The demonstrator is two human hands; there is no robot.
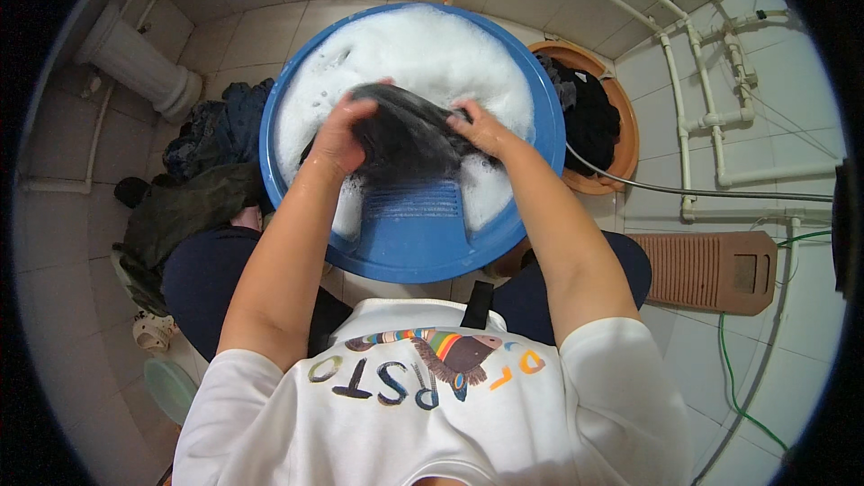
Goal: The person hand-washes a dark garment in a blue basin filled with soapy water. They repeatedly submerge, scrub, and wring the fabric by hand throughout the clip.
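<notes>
A wet black cloth, seemingly a garment, (405, 130) is stretched between my two hands above the ridged washboard (412, 201) built into a large blue basin (405, 256). My left hand (340, 137) grips its left side, fingers curled over the fabric. On the other side my right hand (484, 130) pinches the cloth's right edge between thumb and fingers. Thick white suds (423, 45) fill the basin around and beyond the cloth. The lower part of the cloth rests against the top of the ridges, and its far underside is hidden.
Dark clothes (193, 202) lie heaped on the floor at left. An orange-brown basin (627, 139) with black clothes stands at right, with a grey hose (666, 189) crossing it. A brown washboard (706, 273) lies at lower right. White pipes (681, 117) line the wall.
</notes>
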